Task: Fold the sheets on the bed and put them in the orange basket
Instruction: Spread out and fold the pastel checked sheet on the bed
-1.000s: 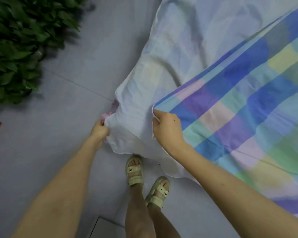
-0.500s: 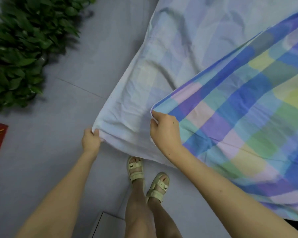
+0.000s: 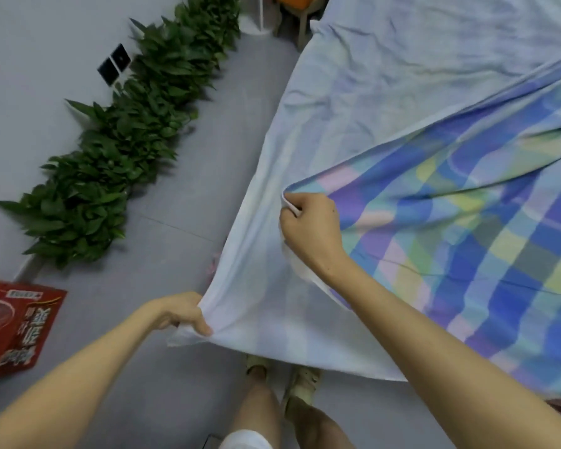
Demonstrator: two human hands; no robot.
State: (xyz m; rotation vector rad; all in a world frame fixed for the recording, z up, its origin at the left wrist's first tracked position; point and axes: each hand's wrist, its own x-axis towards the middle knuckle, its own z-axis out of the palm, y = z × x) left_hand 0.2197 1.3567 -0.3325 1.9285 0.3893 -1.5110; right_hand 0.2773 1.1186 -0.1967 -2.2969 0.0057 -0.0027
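Observation:
A checked sheet (image 3: 467, 222) in blue, purple, green and yellow lies across the bed, its pale underside (image 3: 386, 92) turned up over the far and left part. My left hand (image 3: 182, 314) grips a pale corner of the sheet low over the floor. My right hand (image 3: 308, 225) pinches a folded-over coloured corner, higher and to the right. The sheet stretches between the two hands. A bit of something orange (image 3: 290, 1) shows at the top edge, mostly cut off.
A row of green leafy plants (image 3: 120, 140) runs along the wall on the left. A red printed bag (image 3: 17, 325) lies on the grey floor at lower left. My sandalled feet (image 3: 282, 377) stand just under the sheet's edge. A chair leg (image 3: 302, 27) stands by the bed's far corner.
My left hand has pulled its corner out to the left and down, spreading the pale side flat. The view has tilted up, bringing the plant row, red bag and orange object into sight.

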